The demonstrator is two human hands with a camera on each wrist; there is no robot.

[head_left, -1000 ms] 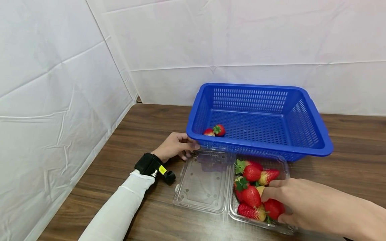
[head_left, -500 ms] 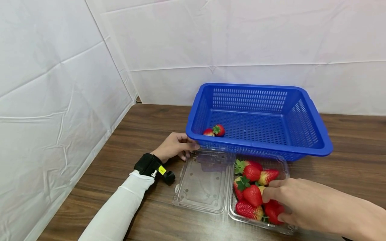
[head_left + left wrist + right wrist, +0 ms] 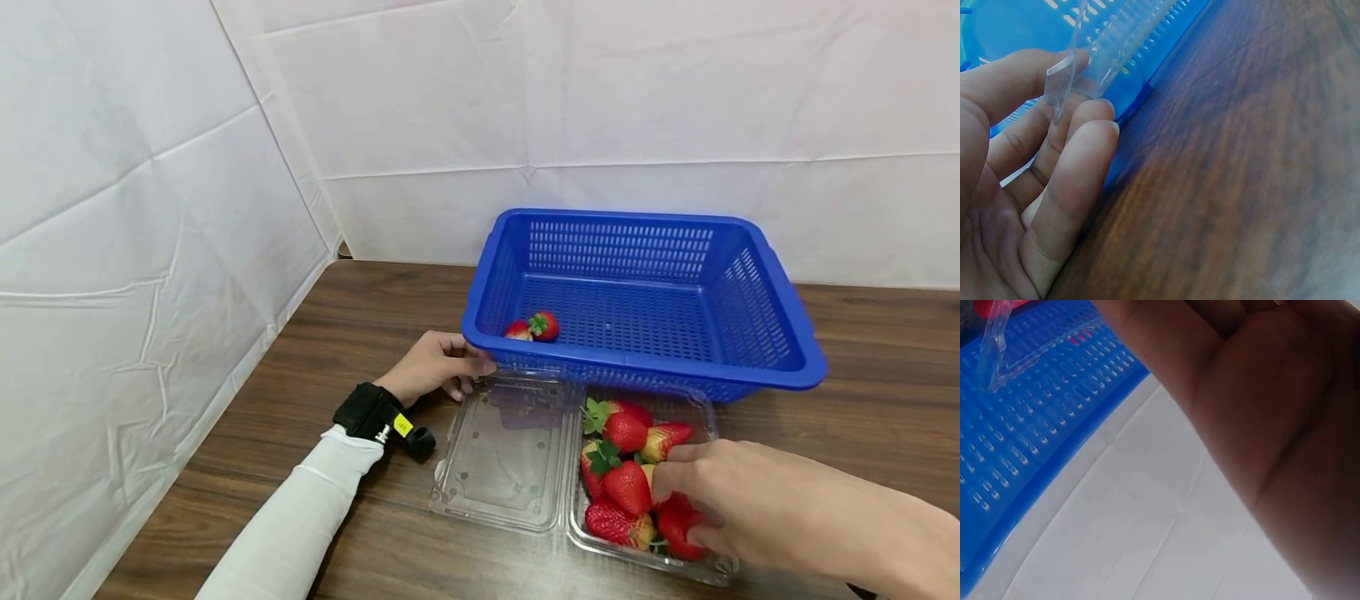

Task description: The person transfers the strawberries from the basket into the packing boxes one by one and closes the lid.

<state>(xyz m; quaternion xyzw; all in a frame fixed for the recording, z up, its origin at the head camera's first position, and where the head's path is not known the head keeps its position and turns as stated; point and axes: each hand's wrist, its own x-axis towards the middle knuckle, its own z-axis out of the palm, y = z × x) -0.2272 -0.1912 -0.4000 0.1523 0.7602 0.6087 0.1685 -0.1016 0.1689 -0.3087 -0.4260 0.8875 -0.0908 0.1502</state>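
Note:
A hinged clear plastic clamshell lies spread open on the table, its flat lid to the left of its berry-filled tray. With thumb and fingers my left hand pinches the lid's far left corner, beside the basket; the left wrist view shows the plastic edge between them. My right hand reaches into the tray's near right part and grips a red strawberry, partly hidden by the fingers. Several other strawberries are heaped to its left and behind. The right wrist view shows mostly palm, without the held berry.
A blue perforated basket stands right behind the clamshell, close against it. Two strawberries lie in its near left corner. White sheeting hangs behind and at the left of the brown wooden table.
Strawberries in the tray have shifted slightly as the right hand's fingers settle around the near right one, which tips a little. The left hand keeps its place on the lid corner.

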